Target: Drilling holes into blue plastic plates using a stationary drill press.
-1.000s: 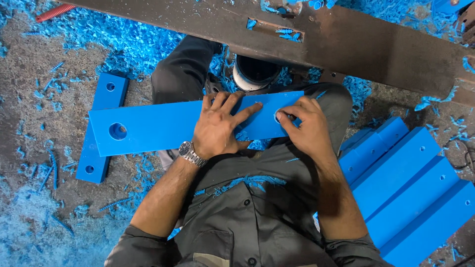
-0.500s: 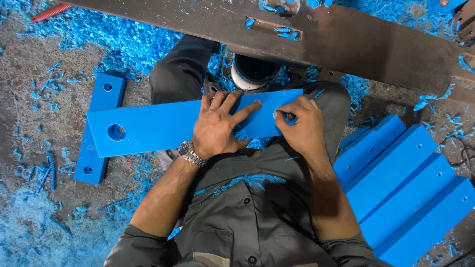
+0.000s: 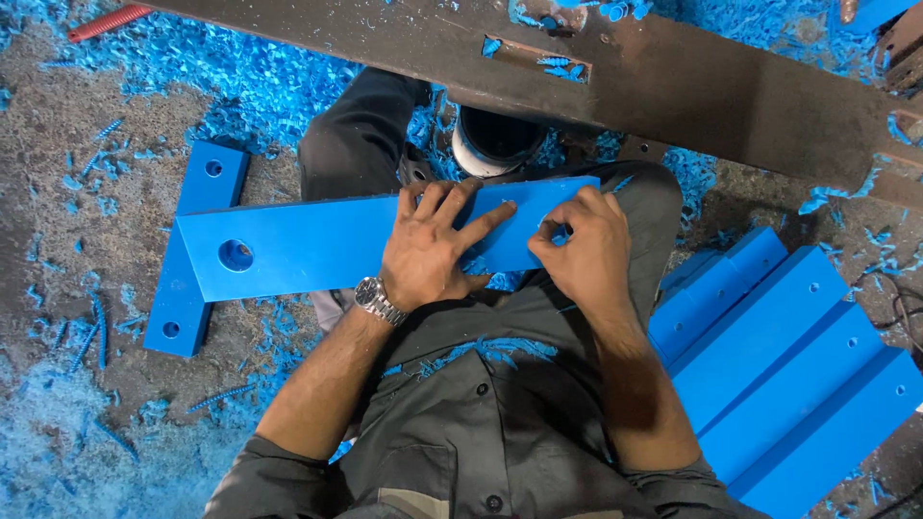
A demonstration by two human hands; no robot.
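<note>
Left hand (image 3: 431, 248) presses flat, fingers spread, on blue plastic bar (image 3: 317, 245) across lap; right hand (image 3: 582, 252) pinches its right end. Five more bars: one (image 3: 190, 252) underneath, four stacked (image 3: 798, 375) at right.

You are sitting on the floor (image 3: 58, 192) with a long plate (image 3: 317, 245) lying across your lap, running from nine o'clock toward three. Your left hand (image 3: 433, 250) is resting flat on it near its middle, and your right hand (image 3: 582, 255) is touching its end just at three o'clock of the left. Under the plate's far end, a second plate (image 3: 192, 250) is lying on the floor at nine o'clock. A stack of plates (image 3: 798, 384) is lying at four o'clock. A long beam (image 3: 692, 86) is crossing at twelve o'clock, beyond your knees.
</note>
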